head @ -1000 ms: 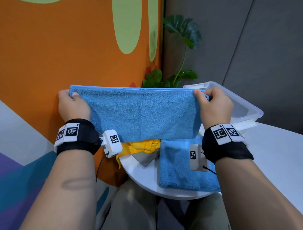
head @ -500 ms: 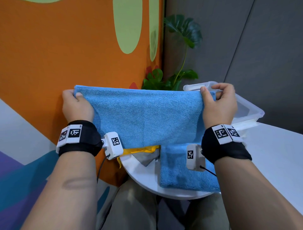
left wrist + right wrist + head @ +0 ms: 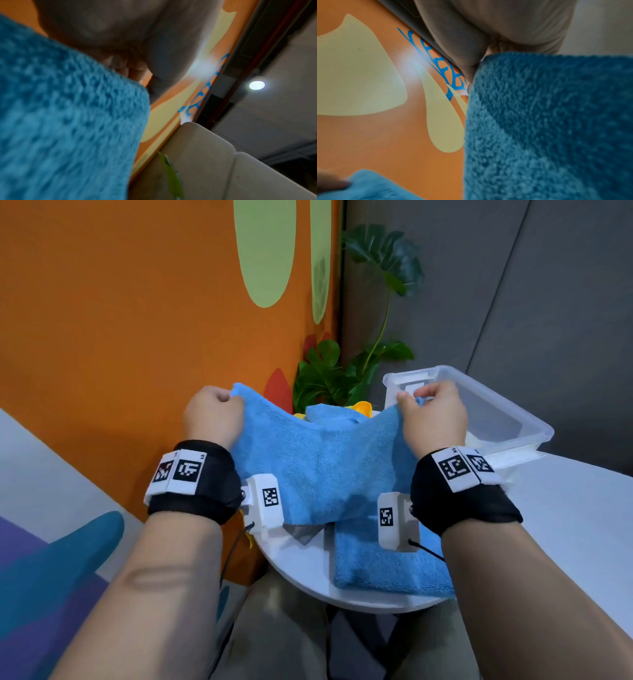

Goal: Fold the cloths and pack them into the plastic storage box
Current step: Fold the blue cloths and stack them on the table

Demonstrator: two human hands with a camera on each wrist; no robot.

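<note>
Both hands hold a blue cloth (image 3: 318,470) up over the small round white table (image 3: 298,563). My left hand (image 3: 214,414) grips its left top corner; my right hand (image 3: 433,416) pinches the right top corner. The cloth sags in the middle between them. It fills the left wrist view as blurred blue cloth (image 3: 68,128) and the right wrist view as blue cloth (image 3: 547,128). A folded blue cloth (image 3: 383,566) lies flat on the table near me. The clear plastic storage box (image 3: 496,419) stands at the far right, just behind my right hand.
A yellow cloth (image 3: 361,407) and a grey cloth (image 3: 303,532) peek out from behind and under the held one. An orange wall (image 3: 137,337) rises on the left, a green plant (image 3: 342,371) stands behind the table, and a grey partition (image 3: 513,302) is on the right.
Both hands have moved closer together and forward, so the cloth, stretched flat before, now sags in the middle. The yellow cloth now shows over its top edge.
</note>
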